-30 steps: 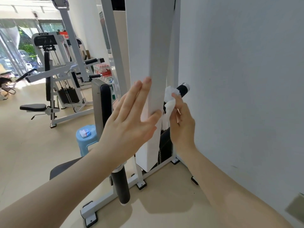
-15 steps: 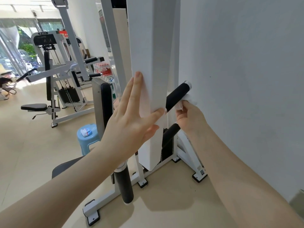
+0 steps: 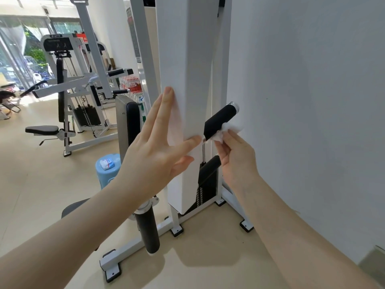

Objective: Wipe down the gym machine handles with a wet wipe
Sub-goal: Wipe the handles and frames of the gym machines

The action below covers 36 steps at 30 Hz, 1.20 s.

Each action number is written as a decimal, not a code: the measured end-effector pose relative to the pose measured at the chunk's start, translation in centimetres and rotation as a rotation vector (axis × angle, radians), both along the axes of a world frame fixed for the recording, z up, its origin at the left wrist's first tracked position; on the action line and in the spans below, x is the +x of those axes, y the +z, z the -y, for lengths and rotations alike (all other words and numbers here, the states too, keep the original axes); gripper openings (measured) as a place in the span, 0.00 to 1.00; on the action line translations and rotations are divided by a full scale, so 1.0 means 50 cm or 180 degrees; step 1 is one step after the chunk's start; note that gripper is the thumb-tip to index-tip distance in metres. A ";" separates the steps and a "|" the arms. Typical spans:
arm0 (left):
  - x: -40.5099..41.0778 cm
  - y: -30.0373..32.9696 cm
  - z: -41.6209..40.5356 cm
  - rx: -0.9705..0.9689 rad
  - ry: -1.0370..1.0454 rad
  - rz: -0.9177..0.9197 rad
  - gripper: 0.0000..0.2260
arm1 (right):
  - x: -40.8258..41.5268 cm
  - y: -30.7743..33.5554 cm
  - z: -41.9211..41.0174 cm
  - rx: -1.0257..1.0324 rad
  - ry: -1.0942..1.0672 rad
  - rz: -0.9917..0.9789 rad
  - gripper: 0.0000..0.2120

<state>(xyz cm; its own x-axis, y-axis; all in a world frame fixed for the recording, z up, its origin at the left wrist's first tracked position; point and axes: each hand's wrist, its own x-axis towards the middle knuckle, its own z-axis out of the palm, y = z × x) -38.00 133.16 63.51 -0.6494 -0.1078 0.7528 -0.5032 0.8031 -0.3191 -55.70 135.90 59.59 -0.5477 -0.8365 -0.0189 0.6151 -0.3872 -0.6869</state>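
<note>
A black foam handle [image 3: 218, 119] with a silver end cap slants up to the right behind the machine's white upright cover [image 3: 185, 80]. My right hand [image 3: 235, 157] pinches a crumpled white wet wipe [image 3: 228, 131] against the underside of that handle, near its lower part. My left hand [image 3: 158, 147] lies flat with straight fingers on the front of the white cover, thumb at its right edge. A second black padded bar [image 3: 209, 163] sits lower, just left of my right hand. Another black roller handle [image 3: 149, 232] hangs below my left wrist.
A white wall [image 3: 302, 101] stands close on the right. A blue stool [image 3: 107, 172] with a small wipe packet [image 3: 106, 164] sits left of the machine. The machine's black back pad [image 3: 131, 126] rises behind my left hand. Other gym machines [image 3: 62, 97] stand at the far left.
My right hand with the wipe slid from the top of the black handle to its underside, then a little lower along it. My left hand stayed pressed on the cover.
</note>
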 end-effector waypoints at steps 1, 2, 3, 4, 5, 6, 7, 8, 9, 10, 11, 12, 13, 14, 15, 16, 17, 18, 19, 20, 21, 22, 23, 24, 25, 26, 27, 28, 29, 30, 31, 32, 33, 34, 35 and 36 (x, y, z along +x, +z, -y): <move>-0.001 -0.001 0.000 0.0022 -0.0003 0.0002 0.11 | 0.000 -0.002 -0.003 0.0132 -0.0326 -0.0469 0.08; -0.002 -0.001 -0.001 0.0044 -0.0008 0.0001 0.11 | 0.003 -0.003 -0.007 0.0245 -0.0685 -0.1062 0.07; -0.002 -0.003 -0.001 0.0055 -0.0024 -0.0008 0.11 | 0.008 -0.006 -0.010 0.0273 -0.1022 -0.1725 0.07; -0.003 -0.004 -0.002 0.0046 -0.0038 -0.0020 0.11 | 0.014 -0.012 -0.014 0.0150 -0.1274 -0.2399 0.08; -0.003 -0.006 -0.002 0.0022 -0.0044 -0.0025 0.11 | 0.019 -0.023 -0.016 -0.0067 -0.1445 -0.3115 0.08; -0.003 -0.006 -0.002 0.0002 -0.0051 -0.0023 0.11 | 0.019 -0.031 -0.015 -0.0309 -0.1519 -0.3857 0.10; -0.003 -0.006 -0.001 -0.0008 -0.0068 -0.0020 0.10 | 0.010 -0.034 -0.011 -0.0558 -0.1454 -0.4536 0.13; -0.003 -0.005 0.000 -0.0008 -0.0085 -0.0022 0.10 | -0.006 -0.026 -0.002 -0.0731 -0.1250 -0.5024 0.15; -0.003 -0.005 0.003 -0.0003 -0.0094 -0.0022 0.10 | -0.025 -0.009 0.009 -0.0785 -0.0997 -0.5301 0.17; -0.002 -0.004 0.005 0.0005 -0.0097 -0.0016 0.10 | -0.042 0.012 0.021 -0.0746 -0.0838 -0.5446 0.17; -0.002 -0.004 0.006 0.0007 -0.0093 -0.0005 0.10 | -0.056 0.029 0.032 -0.0650 -0.0863 -0.5541 0.18; -0.001 -0.004 0.008 0.0008 -0.0086 0.0006 0.10 | -0.063 0.039 0.042 -0.0549 -0.1020 -0.5615 0.18; -0.001 -0.004 0.008 0.0008 -0.0078 0.0012 0.10 | -0.063 0.042 0.048 -0.0498 -0.1168 -0.5660 0.18; 0.001 -0.004 0.009 0.0006 -0.0066 0.0007 0.10 | -0.059 0.043 0.052 -0.0513 -0.1162 -0.5681 0.17; 0.001 -0.004 0.009 0.0009 -0.0053 0.0000 0.10 | -0.052 0.041 0.052 -0.0604 -0.0952 -0.5716 0.16; 0.002 -0.005 0.010 0.0021 -0.0048 -0.0004 0.10 | -0.048 0.039 0.049 -0.0731 -0.0642 -0.5772 0.15; 0.003 -0.005 0.010 0.0027 -0.0049 -0.0001 0.10 | -0.049 0.043 0.047 -0.0777 -0.0395 -0.5801 0.15; 0.003 -0.005 0.011 0.0022 -0.0049 0.0011 0.10 | -0.059 0.053 0.052 -0.0657 -0.0351 -0.5781 0.15; 0.002 -0.005 0.011 0.0005 -0.0047 0.0028 0.10 | -0.073 0.063 0.061 -0.0413 -0.0508 -0.5702 0.16; 0.002 -0.005 0.012 -0.0012 -0.0047 0.0042 0.11 | -0.087 0.074 0.067 -0.0144 -0.0749 -0.5602 0.18; 0.001 -0.005 0.011 -0.0010 -0.0050 0.0045 0.11 | -0.098 0.078 0.070 0.0081 -0.0943 -0.5506 0.19; 0.002 -0.006 0.009 0.0007 -0.0055 0.0036 0.11 | -0.106 0.078 0.073 0.0159 -0.1090 -0.5420 0.18; 0.002 -0.006 0.008 0.0017 -0.0062 0.0024 0.11 | -0.109 0.074 0.073 0.0134 -0.1247 -0.5328 0.16; 0.002 -0.005 0.008 0.0022 -0.0068 0.0019 0.11 | -0.111 0.069 0.071 0.0095 -0.1463 -0.5216 0.14; 0.003 -0.005 0.007 0.0029 -0.0068 0.0022 0.11 | -0.113 0.063 0.067 0.0098 -0.1705 -0.5021 0.12; 0.002 -0.005 0.006 0.0038 -0.0064 0.0026 0.11 | -0.118 0.055 0.067 0.0184 -0.1920 -0.4701 0.11; 0.001 -0.005 0.006 0.0052 -0.0058 0.0026 0.11 | -0.125 0.046 0.068 0.0350 -0.2020 -0.4243 0.11; 0.001 -0.005 0.006 0.0072 -0.0052 0.0017 0.11 | -0.132 0.037 0.070 0.0539 -0.1887 -0.3641 0.11; 0.000 -0.005 0.005 0.0093 -0.0047 -0.0002 0.11 | -0.138 0.028 0.073 0.0599 -0.1455 -0.2895 0.12; -0.001 -0.005 0.004 0.0112 -0.0048 -0.0021 0.11 | -0.135 0.021 0.072 0.0435 -0.0819 -0.2061 0.13; -0.002 -0.005 0.003 0.0113 -0.0049 -0.0037 0.11 | -0.129 0.016 0.072 0.0134 -0.0164 -0.1219 0.14; -0.002 -0.006 0.003 0.0099 -0.0050 -0.0051 0.10 | -0.119 0.012 0.071 -0.0149 0.0316 -0.0484 0.15; -0.002 -0.006 0.003 0.0076 -0.0053 -0.0062 0.10 | -0.109 0.008 0.072 -0.0340 0.0635 0.0045 0.14; -0.002 -0.006 0.003 0.0052 -0.0057 -0.0068 0.10 | -0.093 0.005 0.070 -0.0457 0.0866 0.0384 0.14; -0.002 -0.006 0.004 0.0041 -0.0063 -0.0067 0.10 | -0.075 0.000 0.067 -0.0538 0.1082 0.0546 0.13; -0.001 -0.006 0.004 0.0045 -0.0073 -0.0065 0.10 | -0.056 -0.008 0.063 -0.0576 0.1302 0.0581 0.13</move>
